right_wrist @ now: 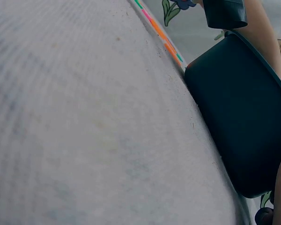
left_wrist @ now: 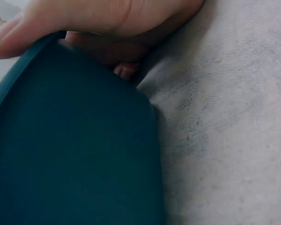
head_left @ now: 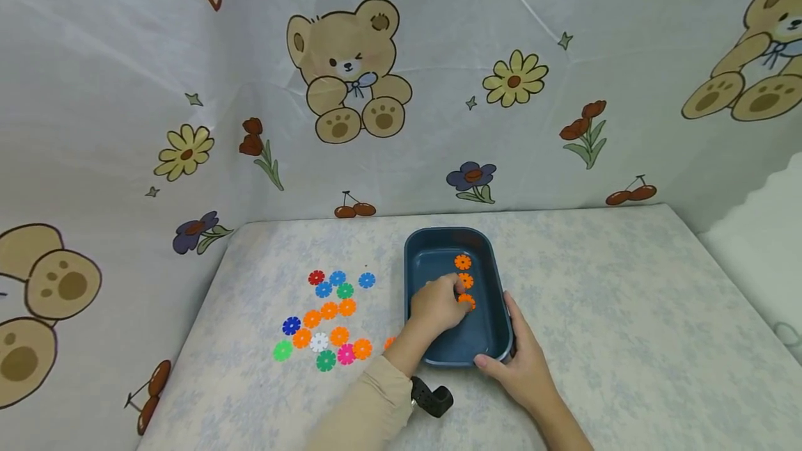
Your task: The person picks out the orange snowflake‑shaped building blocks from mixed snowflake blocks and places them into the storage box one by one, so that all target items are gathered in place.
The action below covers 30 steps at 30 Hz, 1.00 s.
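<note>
A dark blue rectangular tray (head_left: 460,353) lies on the table with a row of orange notched snowflake discs (head_left: 463,262) inside. My left hand (head_left: 434,305) reaches into it, fingers curled at the nearest orange snowflake disc (head_left: 467,301), which they partly cover and appear to pinch. At the tray's near right corner, my right hand (head_left: 525,371) grips the rim. The left wrist view shows that hand's thumb (left_wrist: 33,28) over the rim and fingers behind the wall. In the right wrist view, the tray's outer wall (right_wrist: 239,112) fills the right side.
Several loose snowflake discs (head_left: 329,310) in orange, blue, green, red, pink and white lie left of the tray. One orange disc (head_left: 389,343) is partly hidden by the left forearm. A printed cloth (head_left: 438,159) hangs behind the table (head_left: 626,312).
</note>
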### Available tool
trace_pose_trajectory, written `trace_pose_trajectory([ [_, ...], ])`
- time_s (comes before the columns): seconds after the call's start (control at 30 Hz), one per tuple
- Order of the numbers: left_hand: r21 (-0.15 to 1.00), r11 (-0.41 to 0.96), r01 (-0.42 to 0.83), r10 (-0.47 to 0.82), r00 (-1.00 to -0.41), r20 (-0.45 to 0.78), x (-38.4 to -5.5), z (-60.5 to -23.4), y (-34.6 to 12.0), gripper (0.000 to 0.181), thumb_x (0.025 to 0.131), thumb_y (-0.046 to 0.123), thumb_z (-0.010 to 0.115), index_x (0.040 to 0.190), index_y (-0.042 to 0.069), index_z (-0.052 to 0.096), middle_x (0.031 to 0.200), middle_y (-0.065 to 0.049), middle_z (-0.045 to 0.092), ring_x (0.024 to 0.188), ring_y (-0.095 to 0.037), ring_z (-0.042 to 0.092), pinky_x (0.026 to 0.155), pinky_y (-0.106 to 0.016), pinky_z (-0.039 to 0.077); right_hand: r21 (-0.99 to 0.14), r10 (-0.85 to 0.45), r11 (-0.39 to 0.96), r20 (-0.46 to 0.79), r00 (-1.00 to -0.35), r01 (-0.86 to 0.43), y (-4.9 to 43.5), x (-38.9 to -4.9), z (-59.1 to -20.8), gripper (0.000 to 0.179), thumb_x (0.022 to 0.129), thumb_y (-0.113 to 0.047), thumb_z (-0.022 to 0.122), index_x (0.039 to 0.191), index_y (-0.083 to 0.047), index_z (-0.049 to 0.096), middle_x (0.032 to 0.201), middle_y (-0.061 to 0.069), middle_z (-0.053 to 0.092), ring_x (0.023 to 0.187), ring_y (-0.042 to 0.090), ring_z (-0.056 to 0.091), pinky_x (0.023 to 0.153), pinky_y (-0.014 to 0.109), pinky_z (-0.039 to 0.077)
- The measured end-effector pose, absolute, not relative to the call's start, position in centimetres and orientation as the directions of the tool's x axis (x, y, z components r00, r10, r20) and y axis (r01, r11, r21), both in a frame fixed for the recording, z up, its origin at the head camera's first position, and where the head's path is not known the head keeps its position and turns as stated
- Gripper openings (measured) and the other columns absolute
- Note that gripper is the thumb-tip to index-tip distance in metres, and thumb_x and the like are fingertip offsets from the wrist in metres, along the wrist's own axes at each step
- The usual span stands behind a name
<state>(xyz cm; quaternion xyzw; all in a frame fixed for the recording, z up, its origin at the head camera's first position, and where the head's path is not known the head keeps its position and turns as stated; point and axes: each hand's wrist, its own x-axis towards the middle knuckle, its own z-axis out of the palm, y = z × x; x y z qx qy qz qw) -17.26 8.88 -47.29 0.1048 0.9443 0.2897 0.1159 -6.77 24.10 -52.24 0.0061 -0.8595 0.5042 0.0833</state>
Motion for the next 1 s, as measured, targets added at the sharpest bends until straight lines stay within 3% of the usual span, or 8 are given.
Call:
trace_pose_trajectory([
  [0.17,0.533,0.835,0.136,0.253,-0.955,-0.153,-17.4,-47.4,9.1,0.024,0.083,0.034,0.081,0.087,0.022,0.061,0.073,0.006,0.057,0.06,-0.014,0.05,0.054,-0.029,0.037,-0.866,0.071,0.491,0.149,-0.986,-0.096,24.2,-6.8,-52.2,0.113,0.074,-0.02,0.085,0.16,-0.024,0.012,0.164,0.007,0.022,0.144,0.031,0.034,0.1,-0.001,0.023],
  [0.47,0.521,0.844,0.126,0.231,-0.962,-0.142,-17.4,-47.6,9.2,0.024,0.084,0.037,0.08,0.086,0.022,0.061,0.073,0.007,0.058,0.059,-0.014,0.05,0.054,-0.03,0.038,-0.863,0.069,0.496,0.148,-0.987,-0.095,24.2,-6.8,-52.4,0.114,0.074,-0.021,0.085,0.16,-0.026,0.011,0.165,0.007,0.022,0.144,0.032,0.034,0.1,-0.001,0.023],
  [0.73,0.72,0.674,0.163,0.335,-0.937,-0.101,-16.5,-45.1,7.2,0.025,0.088,0.038,0.074,0.105,0.021,0.066,0.066,0.011,0.061,0.052,-0.008,0.053,0.048,-0.026,0.042,-0.853,0.077,0.515,0.141,-0.987,-0.082,24.1,-6.8,-52.3,0.113,0.074,-0.022,0.085,0.16,-0.023,0.012,0.164,0.007,0.024,0.145,0.031,0.034,0.1,-0.001,0.022],
  [0.87,0.794,0.587,0.155,0.348,-0.935,-0.075,-15.2,-42.0,4.0,0.026,0.091,0.04,0.071,0.11,0.023,0.066,0.078,0.008,0.062,0.055,-0.012,0.053,0.05,-0.028,0.045,-0.856,0.078,0.511,0.139,-0.987,-0.08,24.1,-6.9,-52.3,0.114,0.074,-0.022,0.086,0.16,-0.022,0.012,0.165,0.006,0.022,0.145,0.031,0.034,0.1,-0.001,0.022],
  [1.0,0.809,0.579,0.099,0.261,-0.963,-0.069,-14.2,-40.1,-0.3,0.023,0.093,0.038,0.068,0.113,0.028,0.065,0.089,0.007,0.062,0.053,-0.017,0.049,0.049,-0.03,0.043,-0.855,0.084,0.514,0.129,-0.988,-0.068,24.1,-6.9,-52.4,0.116,0.073,-0.024,0.087,0.16,-0.026,0.01,0.165,0.005,0.021,0.145,0.031,0.033,0.1,-0.002,0.021],
])
